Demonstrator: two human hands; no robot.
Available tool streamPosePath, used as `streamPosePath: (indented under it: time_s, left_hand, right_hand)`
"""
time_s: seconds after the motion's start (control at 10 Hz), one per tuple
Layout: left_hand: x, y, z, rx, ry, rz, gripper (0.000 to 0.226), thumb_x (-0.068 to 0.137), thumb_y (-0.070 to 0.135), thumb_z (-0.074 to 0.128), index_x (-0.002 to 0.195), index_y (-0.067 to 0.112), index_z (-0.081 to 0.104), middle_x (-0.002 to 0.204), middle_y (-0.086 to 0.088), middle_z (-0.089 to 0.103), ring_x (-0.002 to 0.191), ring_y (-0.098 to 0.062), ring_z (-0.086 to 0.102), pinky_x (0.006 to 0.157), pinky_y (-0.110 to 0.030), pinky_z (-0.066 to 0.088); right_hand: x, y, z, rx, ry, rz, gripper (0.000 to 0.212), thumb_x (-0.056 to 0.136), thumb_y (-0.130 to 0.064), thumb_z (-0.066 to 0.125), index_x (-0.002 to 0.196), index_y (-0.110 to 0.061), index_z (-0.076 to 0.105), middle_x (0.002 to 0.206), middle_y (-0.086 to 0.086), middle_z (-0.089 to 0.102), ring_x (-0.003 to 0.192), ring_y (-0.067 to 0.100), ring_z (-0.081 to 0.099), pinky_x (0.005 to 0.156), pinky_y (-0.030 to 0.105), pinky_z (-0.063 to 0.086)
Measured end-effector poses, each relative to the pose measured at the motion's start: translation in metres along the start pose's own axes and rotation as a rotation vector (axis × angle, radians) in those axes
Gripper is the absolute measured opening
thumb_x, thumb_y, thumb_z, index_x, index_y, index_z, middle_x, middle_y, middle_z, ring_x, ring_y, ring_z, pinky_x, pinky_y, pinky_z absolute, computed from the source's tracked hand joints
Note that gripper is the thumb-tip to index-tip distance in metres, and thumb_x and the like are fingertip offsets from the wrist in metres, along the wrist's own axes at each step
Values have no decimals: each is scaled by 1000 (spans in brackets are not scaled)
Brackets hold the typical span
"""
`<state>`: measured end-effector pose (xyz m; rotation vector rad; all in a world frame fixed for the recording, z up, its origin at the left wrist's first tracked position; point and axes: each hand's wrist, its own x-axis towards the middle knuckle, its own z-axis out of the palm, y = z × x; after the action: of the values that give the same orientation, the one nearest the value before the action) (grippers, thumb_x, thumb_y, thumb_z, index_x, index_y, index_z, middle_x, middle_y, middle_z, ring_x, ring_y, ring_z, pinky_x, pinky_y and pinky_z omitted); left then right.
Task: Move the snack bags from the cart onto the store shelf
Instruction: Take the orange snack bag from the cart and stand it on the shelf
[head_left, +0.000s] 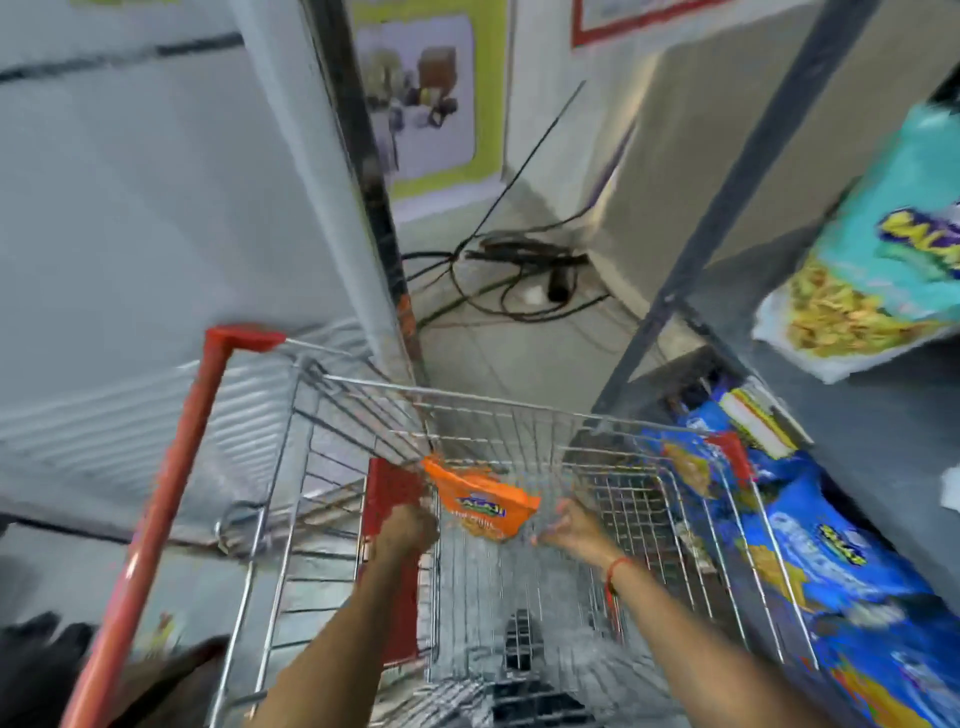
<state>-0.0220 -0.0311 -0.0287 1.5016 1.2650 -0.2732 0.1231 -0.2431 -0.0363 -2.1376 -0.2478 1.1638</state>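
Both my arms reach down into a wire shopping cart (519, 410) with a red handle. An orange snack bag (480, 501) hangs tilted inside the basket, and my left hand (408, 527) is closed on its left edge. Just right of the bag, my right hand (571, 527) has its fingers spread and holds nothing. The dark metal store shelf (857, 431) stands on the right. On it sit a teal snack bag (878, 249) higher up and blue snack bags (810, 551) lower down. The picture is blurred by motion.
A tangle of black cables and a plug (524, 280) lies on the floor beyond the cart. A grey wall or door panel (156, 208) stands to the left, a poster (426, 98) on the far wall. The shelf's upright post (722, 218) rises close to the cart's right corner.
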Motion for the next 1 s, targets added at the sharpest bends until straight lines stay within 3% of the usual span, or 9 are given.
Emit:
streamPosePath:
  time_s: [0.1, 0.2, 0.3, 0.4, 0.5, 0.6, 0.7, 0.9, 1.0]
  left_hand:
    - [29, -14, 28, 173, 4, 30, 49, 82, 5, 62, 130, 0, 53, 118, -27, 65, 110, -40, 63, 94, -43, 51]
    - [52, -10, 41, 100, 91, 68, 56, 81, 5, 66, 134, 7, 48, 120, -20, 65, 98, -28, 64, 78, -26, 45]
    - [78, -12, 48, 36, 126, 84, 36, 80, 3, 68, 115, 6, 63, 110, -18, 70, 91, -23, 64, 69, -27, 42]
    - [92, -14, 49, 83, 205, 42, 11, 80, 13, 68, 91, 13, 71, 92, -16, 76, 89, -34, 69, 75, -39, 52]
    - [95, -15, 49, 131, 253, 79, 11, 80, 21, 69, 83, 12, 72, 85, -16, 76, 85, -31, 69, 69, -34, 46]
    - [91, -10, 52, 148, 229, 144, 23, 77, 35, 73, 75, 13, 70, 76, -16, 73, 76, -28, 66, 63, -32, 41]
    - [80, -2, 56, 142, 191, 251, 28, 77, 37, 73, 57, 22, 60, 64, -12, 69, 64, -23, 61, 54, -30, 37]
    - [15, 33, 56, 140, 19, 506, 37, 83, 35, 67, 52, 26, 48, 51, 6, 52, 60, -18, 53, 57, -33, 37]
    - [-39, 58, 53, 43, -94, 695, 31, 85, 29, 65, 58, 17, 54, 56, -11, 58, 54, -18, 49, 59, -33, 34]
  right_hand:
    - [32, 16, 20, -37, -55, 27, 39, 75, -17, 77, 84, -36, 44, 100, -2, 51, 96, 13, 49, 80, 21, 44]
    - [52, 23, 35, 25, -29, -44, 37, 70, -4, 78, 88, -25, 54, 84, 1, 60, 79, 15, 55, 76, 35, 46]
    - [67, 34, 45, 35, 108, -91, 29, 66, -6, 82, 77, -25, 63, 65, -7, 64, 59, 1, 56, 59, 26, 46]
    - [75, 37, 52, 50, 186, -97, 18, 70, -18, 80, 62, -28, 68, 55, -15, 62, 52, 1, 60, 54, 29, 51]
    - [74, 36, 54, 104, 256, -74, 9, 75, -19, 76, 68, -14, 73, 62, 9, 71, 58, 25, 67, 59, 41, 56]
    - [71, 39, 48, 193, 361, -47, 31, 76, -16, 74, 48, -18, 60, 44, -1, 54, 42, 11, 44, 47, 29, 40]
    - [53, 41, 38, 225, 438, -83, 49, 76, -15, 74, 42, -25, 40, 36, -12, 35, 35, 1, 30, 40, 16, 26]
    - [-22, 44, 18, 334, 617, -57, 33, 79, -23, 71, 51, -12, 57, 50, -2, 53, 50, 14, 46, 55, 32, 39]
    - [-81, 33, -1, 280, 798, -171, 40, 78, -19, 73, 44, -20, 51, 41, -10, 42, 46, -1, 37, 54, 32, 36]
